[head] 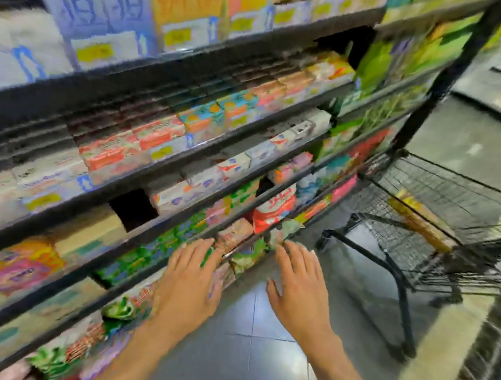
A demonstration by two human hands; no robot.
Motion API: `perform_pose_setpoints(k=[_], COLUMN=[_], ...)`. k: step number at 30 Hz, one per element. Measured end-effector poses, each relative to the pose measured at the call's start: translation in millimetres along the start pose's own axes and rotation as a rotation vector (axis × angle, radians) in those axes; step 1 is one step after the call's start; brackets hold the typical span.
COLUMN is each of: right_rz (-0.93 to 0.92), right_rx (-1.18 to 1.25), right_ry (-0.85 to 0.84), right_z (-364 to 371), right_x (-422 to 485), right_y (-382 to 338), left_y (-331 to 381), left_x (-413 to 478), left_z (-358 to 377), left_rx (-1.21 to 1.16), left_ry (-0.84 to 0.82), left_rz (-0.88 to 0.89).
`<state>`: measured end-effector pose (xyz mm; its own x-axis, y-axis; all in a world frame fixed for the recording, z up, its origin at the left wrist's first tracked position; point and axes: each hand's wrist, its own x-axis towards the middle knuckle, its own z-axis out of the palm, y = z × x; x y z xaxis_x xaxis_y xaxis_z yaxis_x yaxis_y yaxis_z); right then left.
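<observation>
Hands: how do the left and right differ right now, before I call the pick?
The left hand lies over the lower shelf, fingertips at the green packs; the right hand is out over the floor tiles. The right hand's fingertips reach a green-and-white pack further along than the left hand's; contact is too blurred to confirm. Both hands are open, palm down, holding nothing.
</observation>
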<state>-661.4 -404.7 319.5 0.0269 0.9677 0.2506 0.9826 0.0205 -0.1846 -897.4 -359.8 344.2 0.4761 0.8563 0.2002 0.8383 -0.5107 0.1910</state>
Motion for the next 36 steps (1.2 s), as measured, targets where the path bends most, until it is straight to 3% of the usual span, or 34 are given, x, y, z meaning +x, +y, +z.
perform_pose_setpoints(k=[12,20,36], right_rz=[0.389,0.608,0.839], right_rx=[-0.062,-0.040,-0.055], right_ry=[-0.074,-0.072,-0.091], right_z=[-49.4,-54.1,-30.3], right_x=[-52.9,-48.5,119.6], right_y=[223.5,305.0,475.2], left_y=[194.8,253.6,329.7], left_x=[146.7,231.7,506.8], left_z=[74.6,115.3,206.1], left_rx=[0.053,0.084,-0.031], left_ry=[-0.169,-0.269,-0.325], left_rz=[0.252,0.324,0.547])
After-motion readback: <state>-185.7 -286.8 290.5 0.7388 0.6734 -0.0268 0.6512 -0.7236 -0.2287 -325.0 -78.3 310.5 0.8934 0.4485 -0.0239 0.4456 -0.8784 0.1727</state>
